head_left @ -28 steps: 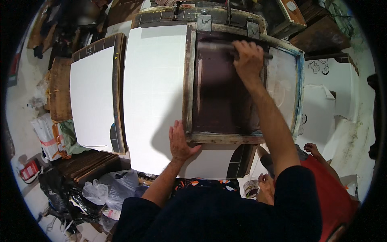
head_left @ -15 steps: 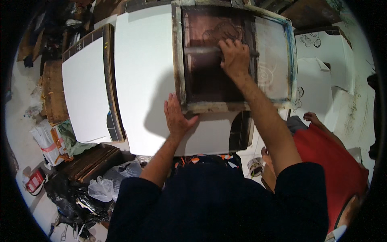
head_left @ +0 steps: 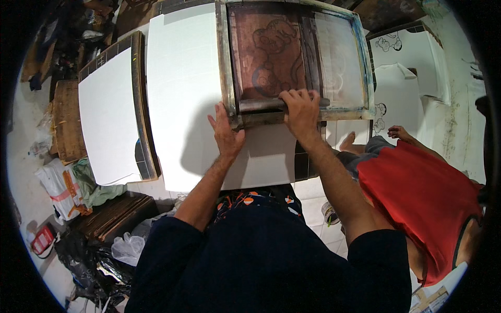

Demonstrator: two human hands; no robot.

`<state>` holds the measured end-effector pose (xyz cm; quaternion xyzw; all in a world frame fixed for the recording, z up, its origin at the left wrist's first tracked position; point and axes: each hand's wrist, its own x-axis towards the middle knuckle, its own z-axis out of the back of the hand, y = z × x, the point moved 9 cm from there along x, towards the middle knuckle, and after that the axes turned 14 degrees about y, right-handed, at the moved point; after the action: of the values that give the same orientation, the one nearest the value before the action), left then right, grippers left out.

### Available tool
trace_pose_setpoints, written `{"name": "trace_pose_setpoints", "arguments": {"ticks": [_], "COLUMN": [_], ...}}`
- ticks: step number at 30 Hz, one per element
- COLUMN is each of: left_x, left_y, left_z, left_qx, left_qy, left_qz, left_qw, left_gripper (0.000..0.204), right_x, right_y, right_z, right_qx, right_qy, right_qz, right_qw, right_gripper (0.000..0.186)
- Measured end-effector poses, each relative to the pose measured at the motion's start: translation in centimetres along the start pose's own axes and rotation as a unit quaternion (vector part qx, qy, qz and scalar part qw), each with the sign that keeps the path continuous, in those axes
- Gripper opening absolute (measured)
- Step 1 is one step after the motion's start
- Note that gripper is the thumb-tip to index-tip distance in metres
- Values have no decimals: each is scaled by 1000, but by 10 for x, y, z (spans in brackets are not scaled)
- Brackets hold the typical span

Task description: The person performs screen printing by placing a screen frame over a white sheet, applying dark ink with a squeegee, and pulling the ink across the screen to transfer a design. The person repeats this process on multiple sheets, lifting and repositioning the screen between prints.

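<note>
A wooden screen-printing frame lies over white sheeting on a board. Its brown inked mesh shows dark cartoon-like outlines, with a paler panel to the right. Along the mesh's near edge lies a squeegee, gripped by my right hand with fingers curled over it. My left hand is open at the frame's near left corner, fingers touching or just beside the wood, thumb pointing inward.
Another white-covered board is on the left, above bags and stacked dark boards. Printed white sheets lie at the right. A co-worker in red is low at right, a hand near those sheets.
My right hand has drawn the squeegee toward me, from the far end to the near edge, uncovering the outlines. The view has shifted. The co-worker in red shows more.
</note>
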<state>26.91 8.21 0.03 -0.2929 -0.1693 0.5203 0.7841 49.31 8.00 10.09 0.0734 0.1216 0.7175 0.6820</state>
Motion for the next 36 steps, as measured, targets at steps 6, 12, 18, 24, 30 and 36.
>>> {"name": "trace_pose_setpoints", "arguments": {"ticks": [6,12,18,24,30,36], "left_x": [-2,-1,-2,-2,-5,-3], "left_y": [-8,-19,-9,-18,-11,-14], "left_z": [14,25,14,23,16,20], "left_qx": [-224,-138,-186,-124,-194,-188], "left_qy": [4,-29,15,-9,18,-9], "left_qz": [31,15,62,54,71,38], "left_qw": [974,990,980,991,978,981], "left_gripper": [105,101,104,102,104,100], "right_x": [41,27,94,303,274,48], "right_y": [-15,-4,-38,-115,-105,-34], "right_z": [34,15,16,19,16,8], "right_qx": [19,17,-5,-87,-100,50], "right_qy": [30,128,12,-87,-86,54], "right_qz": [42,38,112,109,62,20], "right_qw": [998,991,994,986,989,997], "right_gripper": [38,37,48,53,51,49]}}
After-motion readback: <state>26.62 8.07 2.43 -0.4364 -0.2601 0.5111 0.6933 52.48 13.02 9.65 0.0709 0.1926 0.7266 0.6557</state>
